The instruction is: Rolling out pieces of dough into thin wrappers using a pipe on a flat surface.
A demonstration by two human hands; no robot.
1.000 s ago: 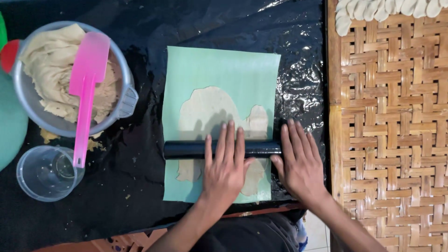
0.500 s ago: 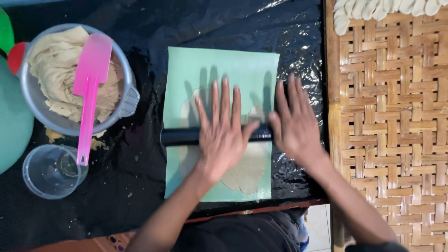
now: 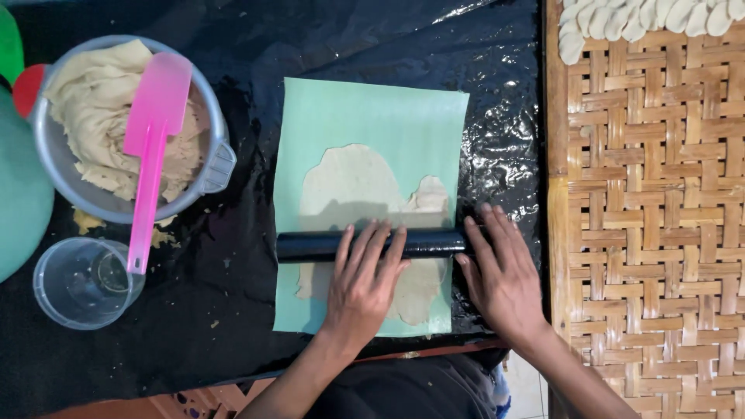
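A black rolling pin (image 3: 310,246) lies crosswise over a flattened sheet of pale dough (image 3: 353,186) on a light green plastic sheet (image 3: 372,112). My left hand (image 3: 363,283) presses flat on the pin's middle, fingers spread. At the pin's right end my right hand (image 3: 500,275) rests flat on it, fingers stretched out. Thin, ragged-edged dough shows both above and below the pin.
A grey bowl (image 3: 58,167) of dough with a pink spatula (image 3: 151,140) stands at the left, with a small clear cup (image 3: 77,283) below it. Black plastic (image 3: 233,326) covers the table. A woven bamboo tray (image 3: 652,233) at the right holds pale dough pieces (image 3: 644,19) along its top edge.
Both hands pushed the pin away over the dough half a second ago, then drew it back toward me, uncovering the far part of the dough again.
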